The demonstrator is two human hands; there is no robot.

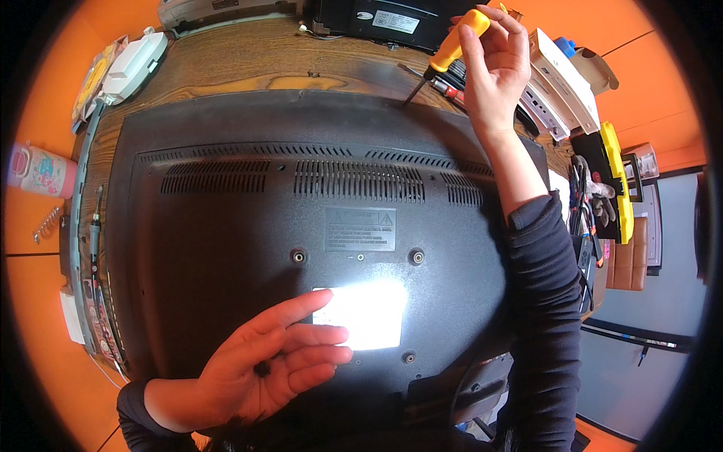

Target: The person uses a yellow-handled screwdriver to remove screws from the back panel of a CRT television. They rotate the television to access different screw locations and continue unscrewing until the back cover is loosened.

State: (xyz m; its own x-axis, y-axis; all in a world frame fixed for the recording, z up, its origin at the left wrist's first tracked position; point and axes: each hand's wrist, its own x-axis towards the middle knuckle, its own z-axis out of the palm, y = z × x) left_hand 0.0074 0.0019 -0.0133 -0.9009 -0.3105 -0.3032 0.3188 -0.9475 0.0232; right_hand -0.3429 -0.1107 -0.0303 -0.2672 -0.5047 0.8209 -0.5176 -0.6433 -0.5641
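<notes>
the right hand (493, 64) is closed around the orange-yellow handle of a screwdriver (450, 51), fingers wrapped on the grip near its top end. the tool's long axis runs on a slant: handle up and toward the right of the television back panel (226, 226), dark shaft down and to the left, with the tip resting at or just above the panel's far edge, where the black plastic meets the wooden surface (248, 64). whether the tip sits in a screw head there is too small to tell.

the left hand (263, 361) lies at the near side of the same panel, palm up, fingers spread apart and gripping nothing; a small dark object (262, 369), possibly a screw, rests in the hollow of the palm. it is just beside the bright glare patch on the label (365, 313) below the panel's middle.

so the screwdriver lies well apart from the left hand, across the full depth of the panel, and only the right hand is at the far edge.
</notes>
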